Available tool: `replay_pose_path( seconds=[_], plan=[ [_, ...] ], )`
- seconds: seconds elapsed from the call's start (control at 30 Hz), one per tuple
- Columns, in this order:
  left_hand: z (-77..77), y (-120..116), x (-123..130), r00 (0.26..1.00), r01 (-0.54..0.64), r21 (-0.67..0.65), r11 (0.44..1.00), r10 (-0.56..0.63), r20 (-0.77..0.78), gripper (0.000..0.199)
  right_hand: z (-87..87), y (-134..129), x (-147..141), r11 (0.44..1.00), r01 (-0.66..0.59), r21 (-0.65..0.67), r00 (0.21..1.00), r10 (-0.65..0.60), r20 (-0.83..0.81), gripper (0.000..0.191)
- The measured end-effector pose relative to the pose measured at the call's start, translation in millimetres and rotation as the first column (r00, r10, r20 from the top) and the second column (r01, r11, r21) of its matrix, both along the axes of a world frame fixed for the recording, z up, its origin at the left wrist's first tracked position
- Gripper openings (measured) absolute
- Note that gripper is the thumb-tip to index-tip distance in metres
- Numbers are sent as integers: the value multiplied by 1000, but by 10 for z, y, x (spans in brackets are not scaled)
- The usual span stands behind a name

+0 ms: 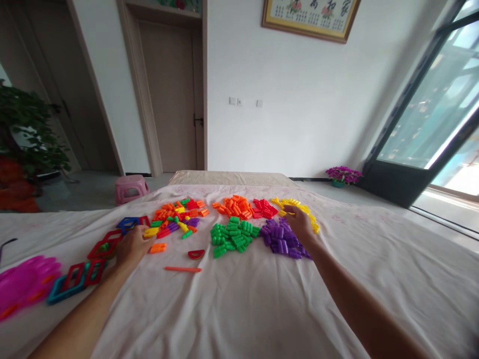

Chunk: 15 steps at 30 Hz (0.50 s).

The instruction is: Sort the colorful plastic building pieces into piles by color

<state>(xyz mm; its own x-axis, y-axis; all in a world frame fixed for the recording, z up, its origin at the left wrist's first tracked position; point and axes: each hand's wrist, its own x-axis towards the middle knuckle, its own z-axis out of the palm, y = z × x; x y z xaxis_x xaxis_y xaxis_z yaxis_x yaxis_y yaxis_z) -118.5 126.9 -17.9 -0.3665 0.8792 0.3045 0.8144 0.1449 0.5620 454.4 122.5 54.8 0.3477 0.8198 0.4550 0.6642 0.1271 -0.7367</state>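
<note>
My left hand (131,244) is at the near left edge of a mixed heap of plastic building blocks (174,214), its fingers closed on a yellow block (151,232). Just right of it lies an orange block (157,248). My right hand (298,222) reaches over the yellow pile (311,215), fingers curled down at its left part; what they pinch, if anything, is hidden. Below that hand is a purple pile (280,238). Green blocks (232,235), orange blocks (235,206) and red blocks (264,209) lie in separate piles between my hands.
Left of my left forearm are red and blue frame-shaped pieces (77,276) and a magenta plastic item (28,281). A red half-round piece (196,255) and an orange stick (183,269) lie on the wrinkled pale cloth (239,309). A pink stool (130,188) stands beyond.
</note>
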Motion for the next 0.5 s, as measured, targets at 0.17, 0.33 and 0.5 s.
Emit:
replay_pose_path(
  seconds=[0.17,0.33,0.5],
  plan=[
    [75,-194,235,982,86,148,985,-109,156,54,-40,-302,-862,930,-365,44,931,366,-5,30],
    [256,-557,813,889,355,399,845,-437,135,49,-186,-711,-1827,710,-698,-91,711,673,-205,28],
    [311,-885,1378,794,560,411,719,-607,-22,43,-244,-792,-2371,561,-818,-127,525,639,-562,50]
  ],
)
